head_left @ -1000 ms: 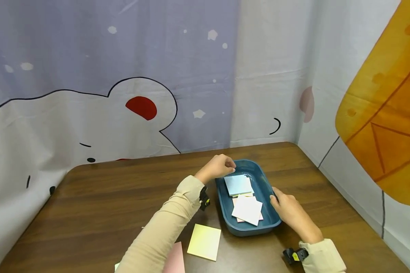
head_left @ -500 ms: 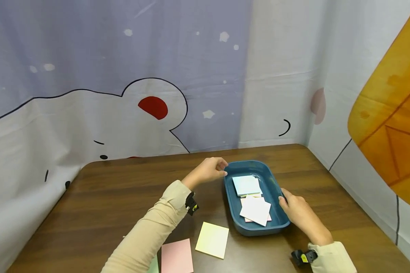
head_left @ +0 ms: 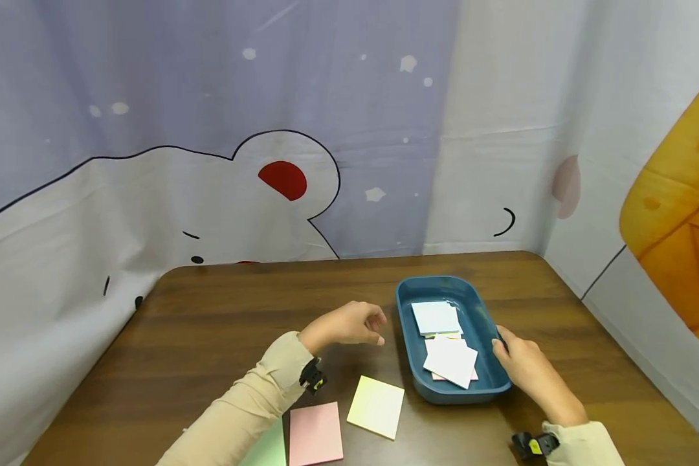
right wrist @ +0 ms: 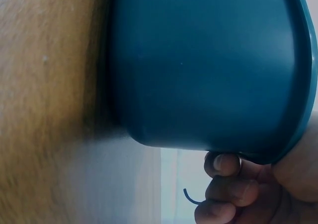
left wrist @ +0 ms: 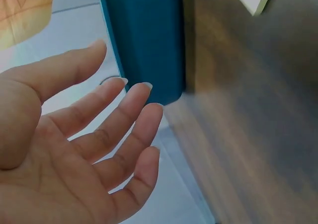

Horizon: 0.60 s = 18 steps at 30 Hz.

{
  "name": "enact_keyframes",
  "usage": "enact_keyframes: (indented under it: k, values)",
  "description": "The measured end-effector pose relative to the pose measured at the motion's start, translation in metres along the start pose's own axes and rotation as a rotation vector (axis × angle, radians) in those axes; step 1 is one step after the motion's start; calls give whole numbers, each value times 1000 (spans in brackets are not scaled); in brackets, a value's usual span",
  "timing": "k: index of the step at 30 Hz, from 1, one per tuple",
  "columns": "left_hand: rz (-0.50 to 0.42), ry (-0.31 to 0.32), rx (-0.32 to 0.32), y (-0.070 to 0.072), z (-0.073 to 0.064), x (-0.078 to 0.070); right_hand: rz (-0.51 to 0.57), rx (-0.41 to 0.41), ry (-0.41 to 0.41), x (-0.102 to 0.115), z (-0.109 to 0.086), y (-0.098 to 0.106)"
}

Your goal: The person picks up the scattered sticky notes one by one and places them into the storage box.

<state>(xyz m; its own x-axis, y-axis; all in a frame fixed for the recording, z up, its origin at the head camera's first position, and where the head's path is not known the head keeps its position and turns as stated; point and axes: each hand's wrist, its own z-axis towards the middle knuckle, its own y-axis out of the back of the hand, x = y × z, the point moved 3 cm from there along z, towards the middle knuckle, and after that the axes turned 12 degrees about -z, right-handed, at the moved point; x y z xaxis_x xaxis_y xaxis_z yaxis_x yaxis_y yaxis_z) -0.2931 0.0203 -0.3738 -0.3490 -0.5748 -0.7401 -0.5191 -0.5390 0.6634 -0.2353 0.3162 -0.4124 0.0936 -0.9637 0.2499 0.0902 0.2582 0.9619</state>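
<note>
A blue plastic bin point(head_left: 485, 336) stands on the right of the table, with sticky note pads inside: a pale blue one point(head_left: 434, 317) towards the back and a white one point(head_left: 453, 362) in front, over pink and yellow edges. My right hand point(head_left: 527, 367) grips the bin's right side; in the right wrist view its fingers point(right wrist: 226, 165) curl under the rim. Just left of the bin, apart from it, hovers my left hand point(head_left: 349, 323), holding nothing, its fingers point(left wrist: 141, 97) loosely bent. Nearest below it on the table lies a yellow sticky note pad point(head_left: 377, 406).
Left of the yellow pad, a pink pad point(head_left: 316, 432) lies near the front edge. Beside that is a green pad point(head_left: 272, 446), partly hidden by the left sleeve point(head_left: 233, 411). A printed curtain point(head_left: 378, 129) hangs behind the wooden table point(head_left: 256, 298).
My left hand has drawn away from the bin's far left rim, leftward and towards me, uncovering the pink and green pads. The right hand keeps its grip. The head view has turned slightly left.
</note>
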Motion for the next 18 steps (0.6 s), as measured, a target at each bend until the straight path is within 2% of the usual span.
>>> enact_keyframes:
  k: [6, 12, 18]
  values:
    - [16, 16, 47, -17, -11, -1, 0, 28, -12, -4, -1, 1]
    - [39, 37, 81, -29, -20, 5, -3, 51, -21, -4, 1, 1]
    - [154, 53, 134, -38, -28, 11, -4, 56, -14, 0, 2, 1]
